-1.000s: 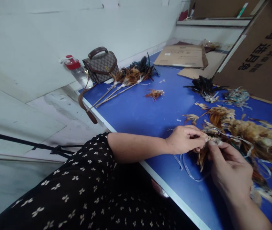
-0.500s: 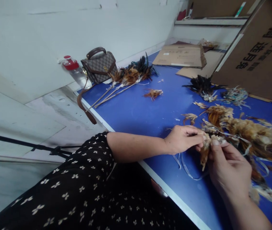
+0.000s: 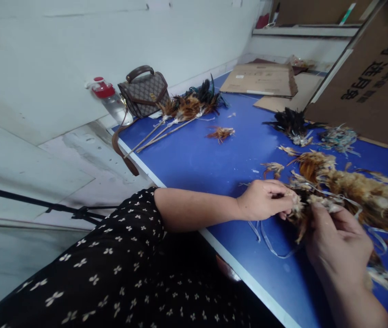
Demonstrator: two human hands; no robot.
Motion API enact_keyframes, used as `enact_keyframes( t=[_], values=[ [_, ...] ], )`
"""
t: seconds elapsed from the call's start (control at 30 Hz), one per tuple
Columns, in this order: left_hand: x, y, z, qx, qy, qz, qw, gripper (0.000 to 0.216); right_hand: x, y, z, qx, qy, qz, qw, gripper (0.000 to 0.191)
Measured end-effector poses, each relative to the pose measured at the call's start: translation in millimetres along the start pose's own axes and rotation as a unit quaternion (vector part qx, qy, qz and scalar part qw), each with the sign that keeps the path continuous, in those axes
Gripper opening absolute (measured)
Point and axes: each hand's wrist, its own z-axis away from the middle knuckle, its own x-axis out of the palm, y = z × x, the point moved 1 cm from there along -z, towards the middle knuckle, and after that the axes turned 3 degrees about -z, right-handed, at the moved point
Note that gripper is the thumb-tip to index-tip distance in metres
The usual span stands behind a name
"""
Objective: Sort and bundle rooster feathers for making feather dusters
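Note:
My left hand (image 3: 264, 199) rests on the blue table (image 3: 200, 159), its fingers pinched on the end of a strip of brown feathers (image 3: 299, 214). Just to the right, my right hand (image 3: 339, 248) is curled around the same feather strip, thumb and fingers closed on it. The strip runs into a big heap of brown and tan feathers (image 3: 354, 191) at the right. Thin pale plastic strings (image 3: 269, 241) loop on the table below my hands.
Several finished feather dusters on sticks (image 3: 180, 114) lie at the back beside a brown handbag (image 3: 143, 93) and a red-capped bottle (image 3: 110, 98). A small feather tuft (image 3: 221, 133), black feathers (image 3: 291, 123), flat cardboard (image 3: 260, 79) and a large cardboard box (image 3: 371, 82) ring the table.
My right hand has shifted a little to the right along the feather strip, drawing it out. The left hand stays in place, still pinching the end.

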Motion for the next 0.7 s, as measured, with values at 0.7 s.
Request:
enact_keyframes(
  t=[0.7],
  values=[
    [-2, 5, 0, -0.099, -0.075, 0.09, 0.988, 0.061, 10, -6, 15, -0.069, -0.064, 0.017, 0.995, 0.071]
  ],
)
